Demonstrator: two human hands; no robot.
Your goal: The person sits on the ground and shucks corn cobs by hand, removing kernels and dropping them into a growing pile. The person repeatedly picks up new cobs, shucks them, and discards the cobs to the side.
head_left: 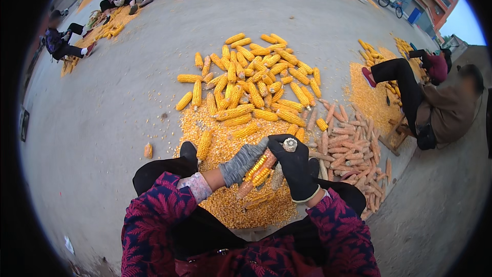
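Note:
My left hand (243, 162), in a grey knit glove, grips a partly shelled corn cob (258, 171) on which some rows of yellow kernels remain. In a black glove, my right hand (294, 167) is closed around a bare corncob (278, 176) whose pale round end shows at the top of the fist. The two cobs are close together between my hands; whether they touch I cannot tell. Below them lies a heap of loose corn kernels (246, 215) between my legs. Whole yellow ears of corn (255, 94) are piled just beyond it.
Stripped cobs (351, 150) form a heap at the right. A single short ear (148, 150) lies on the concrete ground (103, 123) at the left. A seated person (447, 109) is close by on the right, beside spread kernels (371, 100). Other people sit by corn farther off.

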